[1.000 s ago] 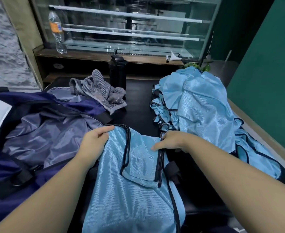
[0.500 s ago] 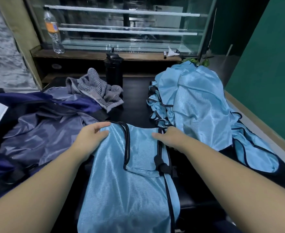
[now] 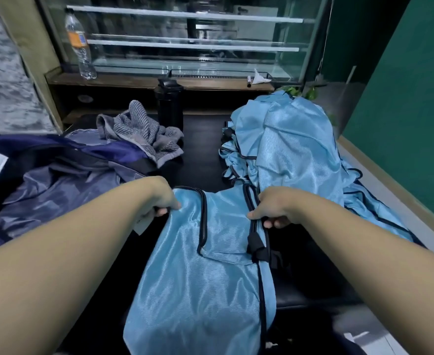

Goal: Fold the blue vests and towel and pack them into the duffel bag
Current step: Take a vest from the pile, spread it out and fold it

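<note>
Vest [image 3: 198, 272] of shiny blue mesh with black piping is pinched at both shoulder edges: left hand [image 3: 161, 201] fingers curl on one, right hand [image 3: 271, 210] fingers on the other. It drapes over the dark counter's [image 3: 200, 162] near edge, between the navy duffel bag [image 3: 57, 180] and heaped vests [image 3: 292, 149]; the striped grey towel [image 3: 144, 131] lies crumpled toward the far edge

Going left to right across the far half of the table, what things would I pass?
Open navy duffel bag → crumpled grey striped towel → black lidded bottle → heap of shiny light-blue vests.
</note>
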`<state>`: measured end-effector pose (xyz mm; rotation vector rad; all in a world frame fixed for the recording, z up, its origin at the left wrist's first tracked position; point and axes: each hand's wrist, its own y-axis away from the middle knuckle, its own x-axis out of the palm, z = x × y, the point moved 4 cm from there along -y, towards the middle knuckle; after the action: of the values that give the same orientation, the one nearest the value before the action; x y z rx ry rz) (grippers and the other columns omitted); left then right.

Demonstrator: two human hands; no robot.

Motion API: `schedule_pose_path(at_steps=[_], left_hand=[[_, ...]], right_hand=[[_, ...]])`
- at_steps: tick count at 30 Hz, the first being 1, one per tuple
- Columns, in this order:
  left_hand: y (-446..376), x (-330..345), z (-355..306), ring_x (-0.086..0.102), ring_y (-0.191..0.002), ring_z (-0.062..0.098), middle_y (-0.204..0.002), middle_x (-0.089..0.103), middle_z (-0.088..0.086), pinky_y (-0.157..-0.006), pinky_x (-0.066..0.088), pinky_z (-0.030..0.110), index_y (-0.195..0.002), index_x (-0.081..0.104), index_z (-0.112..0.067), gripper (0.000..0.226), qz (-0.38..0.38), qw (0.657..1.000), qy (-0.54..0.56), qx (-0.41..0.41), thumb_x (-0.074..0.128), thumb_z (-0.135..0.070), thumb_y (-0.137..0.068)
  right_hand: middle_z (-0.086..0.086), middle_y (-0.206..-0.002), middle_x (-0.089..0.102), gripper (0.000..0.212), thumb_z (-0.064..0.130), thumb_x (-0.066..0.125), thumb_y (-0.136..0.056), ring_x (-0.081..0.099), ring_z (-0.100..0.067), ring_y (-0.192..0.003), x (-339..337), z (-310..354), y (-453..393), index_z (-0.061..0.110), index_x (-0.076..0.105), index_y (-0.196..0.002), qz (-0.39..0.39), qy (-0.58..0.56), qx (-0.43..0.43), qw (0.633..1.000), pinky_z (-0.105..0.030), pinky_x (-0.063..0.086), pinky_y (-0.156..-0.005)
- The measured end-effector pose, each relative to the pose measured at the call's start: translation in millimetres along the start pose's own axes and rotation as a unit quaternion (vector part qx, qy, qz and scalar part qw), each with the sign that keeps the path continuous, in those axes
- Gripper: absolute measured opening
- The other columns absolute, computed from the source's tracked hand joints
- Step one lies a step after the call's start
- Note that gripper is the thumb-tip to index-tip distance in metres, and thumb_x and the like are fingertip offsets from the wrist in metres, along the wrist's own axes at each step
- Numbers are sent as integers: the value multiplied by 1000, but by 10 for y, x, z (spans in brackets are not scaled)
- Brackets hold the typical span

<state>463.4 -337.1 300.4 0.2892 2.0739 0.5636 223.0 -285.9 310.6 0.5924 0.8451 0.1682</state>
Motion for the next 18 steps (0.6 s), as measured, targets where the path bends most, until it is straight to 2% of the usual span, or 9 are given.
schedule_pose_path(at_steps=[2, 5, 7, 10, 12, 14, 15, 17, 18], left_hand=[[-23, 26, -55, 40, -31, 12, -35, 47, 4, -36, 23, 7, -87, 47, -8, 12, 4, 999, 21, 34, 46, -11, -99], [-22, -45, -224, 59, -35, 14, -76, 63, 17, -26, 32, 13, -96, 43, -8, 12, -26, 988, 149, 21, 34, 0, -100], [-68, -90, -289, 63, -43, 15, -98, 60, 18, -32, 46, 21, -91, 48, -9, 13, -55, 968, 240, 40, 42, -1, -98], [-78, -112, -298, 69, -62, 25, -122, 54, 16, -44, 57, 31, -111, 51, -8, 15, -94, 928, 356, 60, 39, -11, -101], [-82, -144, -299, 70, -71, 24, -124, 55, 13, -61, 58, 35, -111, 49, -15, 17, -132, 906, 392, 90, 35, -15, -102], [-30, -202, -318, 69, -78, 19, -120, 59, 12, -80, 56, 42, -100, 50, -20, 15, -164, 892, 397, 143, 36, -16, -102], [8, -220, -310, 68, -80, 17, -117, 61, 11, -86, 55, 45, -95, 51, -22, 15, -173, 883, 404, 162, 38, -14, -101], [123, -222, -275, 67, -81, 19, -104, 65, 11, -89, 54, 46, -90, 50, -22, 16, -173, 865, 429, 194, 47, -9, -98], [185, -219, -252, 68, -80, 18, -96, 66, 8, -87, 56, 43, -90, 49, -23, 18, -166, 856, 440, 216, 51, -5, -95]], right_hand=[[-6, -62, 52, 18, 13, 62, -92, 48, -8, -43, -75, 7, -23, 8, 47, -84, -13, -4, -9, 1000, -15, 38, -35], [-8, -65, 56, 17, 9, 63, -91, 52, -7, -39, -164, 52, -101, 3, 52, -103, -40, -49, -39, 997, -15, 44, -36], [-11, -72, 56, 31, 5, 62, -91, 56, -11, -45, -213, 75, -182, 6, 47, -118, -56, -110, -50, 991, -18, 48, -37], [-14, -80, 58, 15, 3, 62, -90, 57, -18, -52, -292, 157, -270, 8, 52, -99, -99, -146, -68, 982, -21, 52, -39], [-14, -85, 61, 11, 2, 61, -88, 58, -20, -55, -364, 222, -314, 9, 56, -82, -145, -150, -106, 972, -21, 53, -43], [-11, -82, 61, 11, 4, 62, -87, 58, -18, -56, -427, 266, -330, 12, 57, -80, -193, -157, -156, 956, -21, 53, -47], [-9, -80, 61, 6, 7, 62, -86, 59, -18, -58, -438, 281, -311, 11, 59, -83, -210, -153, -182, 948, -25, 56, -55], [-6, -78, 63, 6, 11, 65, -85, 64, -25, -70, -430, 280, -228, 7, 62, -89, -227, -141, -225, 937, -38, 56, -77], [-3, -79, 64, 8, 12, 66, -85, 66, -26, -77, -412, 263, -174, 6, 62, -90, -227, -138, -244, 933, -38, 53, -82]])
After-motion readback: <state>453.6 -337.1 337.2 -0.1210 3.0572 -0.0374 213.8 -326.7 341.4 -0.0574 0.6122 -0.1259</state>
